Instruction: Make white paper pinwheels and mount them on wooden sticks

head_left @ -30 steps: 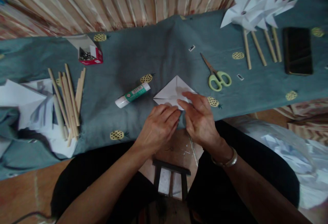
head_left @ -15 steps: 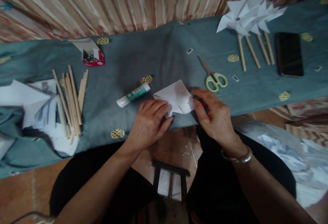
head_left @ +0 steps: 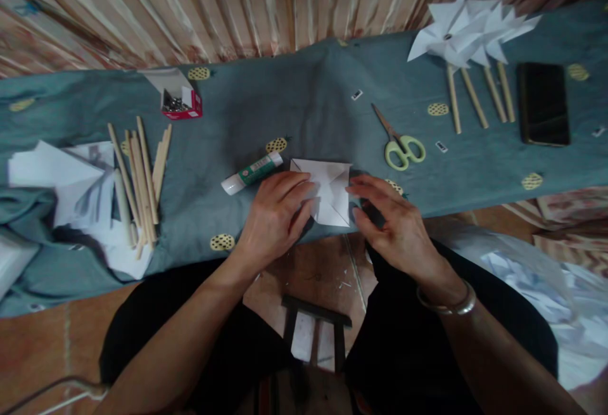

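Observation:
A folded white paper square (head_left: 332, 190) with crease lines lies flat near the table's front edge, between my two hands. My left hand (head_left: 275, 215) rests its fingertips on the paper's left part, thumb a little apart from the fingers. My right hand (head_left: 392, 222) has its fingers spread, the tips at the paper's right edge and the thumb near the lower right corner. A glue stick (head_left: 251, 173) with a green label lies just left of the paper, behind my left hand. Scissors (head_left: 399, 142) with light green handles lie behind my right hand.
Wooden sticks (head_left: 142, 180) and white paper sheets (head_left: 71, 171) lie at the left. Behind them stands an open red box (head_left: 183, 104) of small metal pins. Several paper pinwheels (head_left: 456, 31) and a black phone (head_left: 543, 104) lie at the right. A plastic bag (head_left: 536, 275) sits below.
The paper has turned from a diamond-like slant to a squarer position. My left fingers have moved up over its left part. My right hand stays by its right edge.

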The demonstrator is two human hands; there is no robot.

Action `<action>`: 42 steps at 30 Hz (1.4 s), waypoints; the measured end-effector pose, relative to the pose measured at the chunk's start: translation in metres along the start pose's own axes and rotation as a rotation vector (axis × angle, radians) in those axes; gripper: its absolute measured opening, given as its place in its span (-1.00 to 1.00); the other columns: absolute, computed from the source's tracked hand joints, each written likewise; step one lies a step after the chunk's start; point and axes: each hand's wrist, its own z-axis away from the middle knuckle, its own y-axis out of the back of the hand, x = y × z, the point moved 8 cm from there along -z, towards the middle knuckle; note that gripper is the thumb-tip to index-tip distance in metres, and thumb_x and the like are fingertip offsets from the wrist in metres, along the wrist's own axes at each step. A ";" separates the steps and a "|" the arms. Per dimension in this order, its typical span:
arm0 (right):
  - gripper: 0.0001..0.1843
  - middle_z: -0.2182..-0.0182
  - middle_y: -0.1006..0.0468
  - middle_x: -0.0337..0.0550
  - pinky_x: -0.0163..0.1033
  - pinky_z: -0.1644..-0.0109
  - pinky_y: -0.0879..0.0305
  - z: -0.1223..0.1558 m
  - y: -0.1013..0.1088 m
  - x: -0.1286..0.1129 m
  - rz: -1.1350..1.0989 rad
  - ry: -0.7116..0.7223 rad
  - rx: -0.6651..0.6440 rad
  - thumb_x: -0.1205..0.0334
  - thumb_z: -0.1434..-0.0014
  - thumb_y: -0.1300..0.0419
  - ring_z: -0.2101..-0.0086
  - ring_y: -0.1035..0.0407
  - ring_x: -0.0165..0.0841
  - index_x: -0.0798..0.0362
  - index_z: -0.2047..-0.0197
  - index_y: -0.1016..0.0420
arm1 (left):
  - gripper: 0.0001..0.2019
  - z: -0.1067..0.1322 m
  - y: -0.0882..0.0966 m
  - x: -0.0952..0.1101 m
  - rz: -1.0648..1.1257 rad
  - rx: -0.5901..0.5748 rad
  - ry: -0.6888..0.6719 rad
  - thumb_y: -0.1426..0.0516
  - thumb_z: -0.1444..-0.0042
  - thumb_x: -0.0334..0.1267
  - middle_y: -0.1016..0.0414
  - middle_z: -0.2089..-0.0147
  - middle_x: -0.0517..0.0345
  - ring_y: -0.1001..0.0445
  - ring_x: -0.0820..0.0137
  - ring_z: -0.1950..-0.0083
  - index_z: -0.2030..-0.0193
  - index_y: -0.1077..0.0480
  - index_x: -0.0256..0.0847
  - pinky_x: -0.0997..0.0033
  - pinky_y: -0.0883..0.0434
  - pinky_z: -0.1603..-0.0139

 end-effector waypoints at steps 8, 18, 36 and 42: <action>-0.54 -0.23 -0.38 0.11 0.13 -0.33 -0.20 -0.003 0.003 0.006 0.080 0.026 0.016 0.34 -0.27 -0.03 -0.24 -0.25 -0.13 0.10 -0.22 -0.34 | -0.79 0.010 -0.015 0.038 -0.011 -0.083 -0.182 -0.18 -0.21 -0.34 -0.54 -0.03 -0.03 -0.42 0.19 -0.10 0.01 -0.42 -0.28 0.11 -0.40 -0.09; -0.58 -0.16 -0.45 0.12 0.08 -0.29 -0.28 -0.003 -0.001 -0.002 0.070 0.072 -0.020 0.44 -0.22 -0.02 -0.18 -0.34 -0.13 0.12 -0.11 -0.45 | -0.88 0.008 -0.015 0.042 -0.153 -0.100 -0.244 -0.08 -0.30 -0.37 -0.59 0.18 0.12 -0.43 0.29 0.10 0.14 -0.44 -0.28 0.21 -0.35 0.02; -0.89 -0.12 -0.49 0.00 0.06 -0.22 -0.31 -0.002 -0.009 -0.012 -0.058 0.076 -0.108 0.31 -0.26 -0.15 -0.12 -0.39 -0.14 0.01 0.22 -0.52 | -0.86 0.011 0.008 0.031 0.083 -0.004 -0.156 -0.16 -0.19 -0.44 -0.60 0.13 0.05 -0.47 0.27 0.07 0.11 -0.45 -0.25 0.19 -0.49 0.06; -0.91 -0.10 -0.50 -0.03 0.08 -0.20 -0.31 -0.003 -0.014 -0.005 -0.114 0.003 -0.138 0.26 -0.23 -0.20 -0.12 -0.38 -0.14 0.00 0.25 -0.56 | -0.88 0.017 0.001 0.036 -0.019 -0.089 -0.215 -0.14 -0.19 -0.45 -0.62 0.12 0.05 -0.47 0.27 0.05 0.17 -0.48 -0.27 0.09 -0.42 -0.07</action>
